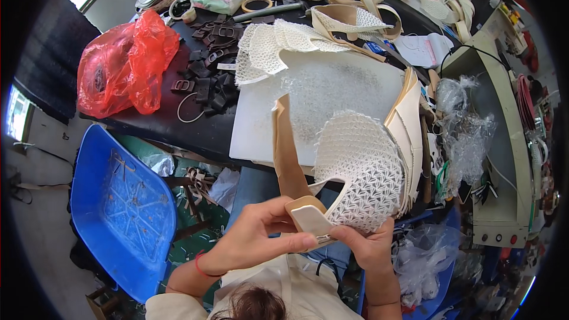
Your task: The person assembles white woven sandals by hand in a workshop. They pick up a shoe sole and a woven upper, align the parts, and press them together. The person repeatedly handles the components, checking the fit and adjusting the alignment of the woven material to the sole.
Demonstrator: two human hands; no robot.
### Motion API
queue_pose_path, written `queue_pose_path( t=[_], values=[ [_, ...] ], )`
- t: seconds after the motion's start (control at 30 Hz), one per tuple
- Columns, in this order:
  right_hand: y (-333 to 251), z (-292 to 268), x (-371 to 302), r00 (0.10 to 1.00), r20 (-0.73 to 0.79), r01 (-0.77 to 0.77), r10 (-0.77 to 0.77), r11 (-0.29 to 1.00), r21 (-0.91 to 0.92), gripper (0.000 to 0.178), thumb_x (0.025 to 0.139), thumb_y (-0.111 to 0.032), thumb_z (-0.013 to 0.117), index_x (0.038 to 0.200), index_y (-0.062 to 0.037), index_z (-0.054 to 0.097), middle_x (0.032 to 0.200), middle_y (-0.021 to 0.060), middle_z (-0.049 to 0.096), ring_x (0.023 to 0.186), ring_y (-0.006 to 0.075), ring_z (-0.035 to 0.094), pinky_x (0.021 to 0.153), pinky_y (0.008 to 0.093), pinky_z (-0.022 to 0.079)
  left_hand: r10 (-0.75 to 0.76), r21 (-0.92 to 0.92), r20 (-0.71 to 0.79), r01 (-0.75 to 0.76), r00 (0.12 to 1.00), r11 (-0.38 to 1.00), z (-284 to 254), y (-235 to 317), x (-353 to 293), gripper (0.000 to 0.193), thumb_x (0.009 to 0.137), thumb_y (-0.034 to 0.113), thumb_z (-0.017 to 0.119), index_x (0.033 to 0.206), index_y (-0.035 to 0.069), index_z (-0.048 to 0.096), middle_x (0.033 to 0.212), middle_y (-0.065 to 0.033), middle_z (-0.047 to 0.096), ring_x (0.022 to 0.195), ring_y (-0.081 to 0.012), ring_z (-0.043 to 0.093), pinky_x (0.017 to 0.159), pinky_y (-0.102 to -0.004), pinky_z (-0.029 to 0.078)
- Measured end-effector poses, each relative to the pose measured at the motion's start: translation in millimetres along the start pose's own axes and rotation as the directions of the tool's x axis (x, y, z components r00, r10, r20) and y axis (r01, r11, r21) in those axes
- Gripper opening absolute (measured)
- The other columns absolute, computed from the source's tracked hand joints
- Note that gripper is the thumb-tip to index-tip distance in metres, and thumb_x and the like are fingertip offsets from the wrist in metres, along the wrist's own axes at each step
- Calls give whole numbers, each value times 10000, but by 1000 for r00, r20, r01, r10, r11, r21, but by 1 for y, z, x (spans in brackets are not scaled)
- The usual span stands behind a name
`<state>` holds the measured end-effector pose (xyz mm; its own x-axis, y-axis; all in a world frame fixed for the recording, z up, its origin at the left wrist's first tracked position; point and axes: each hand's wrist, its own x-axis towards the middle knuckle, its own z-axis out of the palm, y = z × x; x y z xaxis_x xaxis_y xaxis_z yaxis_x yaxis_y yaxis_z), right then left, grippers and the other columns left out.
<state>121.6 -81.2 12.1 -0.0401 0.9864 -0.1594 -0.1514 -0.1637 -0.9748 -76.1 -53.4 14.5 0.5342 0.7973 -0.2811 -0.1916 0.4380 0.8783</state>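
A cream woven shoe upper [366, 172] is held up over the near edge of the work board, its fringed rim pointing away from me. A strap lined in tan [287, 151] rises from its left side. My left hand [261, 231] pinches the cream strap end [311, 219], thumb stretched along its lower edge. My right hand [368, 246] grips the near end of the woven part, thumb on top. Between the two thumbs a small metal piece [323, 239], perhaps a buckle, shows. The fingers behind the upper are partly hidden.
The white board [255, 124] bears woven pieces [278, 47] and a stack of cream pieces [409, 136]. Dark buckled straps [210, 71] and a red bag [127, 62] lie left. Finished-looking uppers [349, 21] sit behind. A blue bin [124, 213] stands left, a machine [504, 142] right.
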Motion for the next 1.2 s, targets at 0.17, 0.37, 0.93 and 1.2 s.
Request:
queue_pose_path(
  t=[0.17,0.37,0.93,1.2],
  values=[
    [3,10,2,998,63,-34,27,993,109,298,740,8,724,1014,16,608,959,72,652,865,117,601,776,260,479,35,-122,-87,-46,996,991,-3,-22,4,287,861,179,646,1057,-26,599,872,-49,649,748,-69,594,639,-214,489],
    [6,-4,4,977,131,-167,167,986,-11,368,725,-31,753,1050,19,585,977,72,651,900,117,602,791,261,480,59,-268,-165,-102,985,958,4,-21,7,262,860,130,639,1043,-54,610,926,-75,658,798,-82,608,666,-216,502],
    [31,-11,10,989,-5,-137,146,940,313,374,825,-68,653,1159,39,525,1043,84,618,928,140,591,820,267,463,-34,245,-73,51,997,968,13,-17,1,228,839,98,641,1038,-11,616,782,-67,661,663,-95,624,543,-220,483],
    [4,-46,38,999,-30,-50,41,907,-417,292,898,-133,568,1122,51,540,957,101,638,803,139,624,759,266,496,267,822,389,-463,882,332,7,-43,-3,373,754,47,633,1119,-12,581,879,-160,635,740,-311,635,607,-358,513]
  ],
)
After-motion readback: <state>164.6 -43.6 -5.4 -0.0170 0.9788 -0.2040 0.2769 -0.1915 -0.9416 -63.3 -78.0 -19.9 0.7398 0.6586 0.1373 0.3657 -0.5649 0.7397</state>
